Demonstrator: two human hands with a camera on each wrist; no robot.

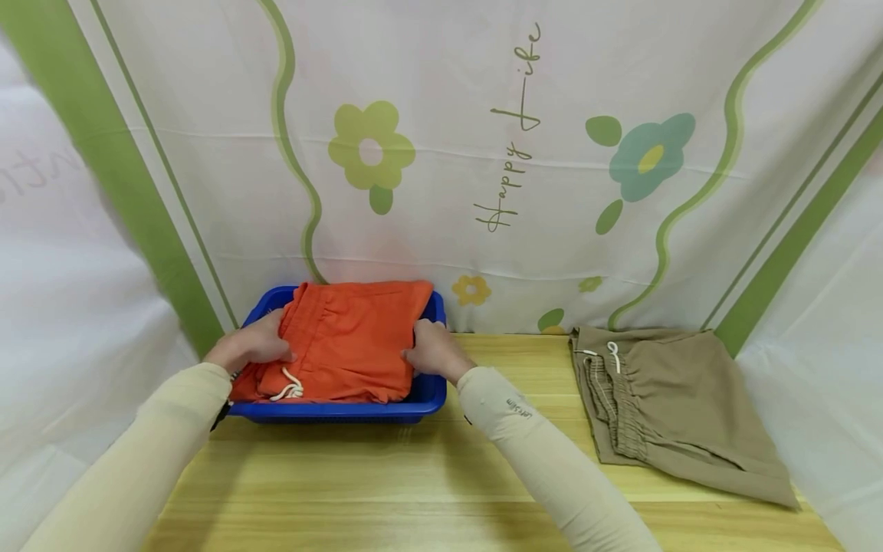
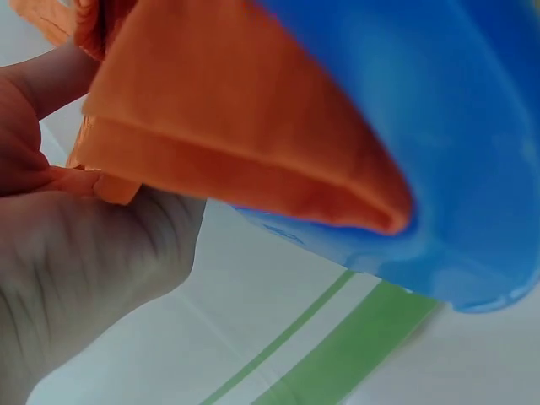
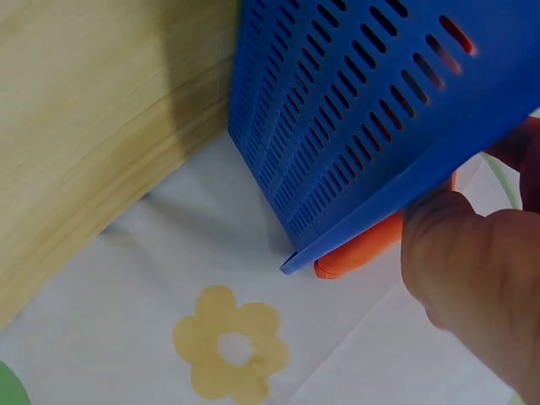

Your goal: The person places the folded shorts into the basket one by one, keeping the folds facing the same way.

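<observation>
Orange drawstring pants [image 1: 359, 337] sit folded in the blue plastic basket [image 1: 331, 411]; both arms [image 1: 131, 460] reach forward, left hand [image 1: 257, 342] pinching the waistband [image 1: 307, 318] at the basket's left end, right hand [image 1: 438, 349] pinching the opposite edge [image 1: 411, 337] at its right.

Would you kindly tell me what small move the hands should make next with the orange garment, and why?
Probably press its far edge down into the blue basket: the left hand and right hand hold the orange garment at opposite sides, and in the right wrist view some orange cloth shows above the rim.
</observation>
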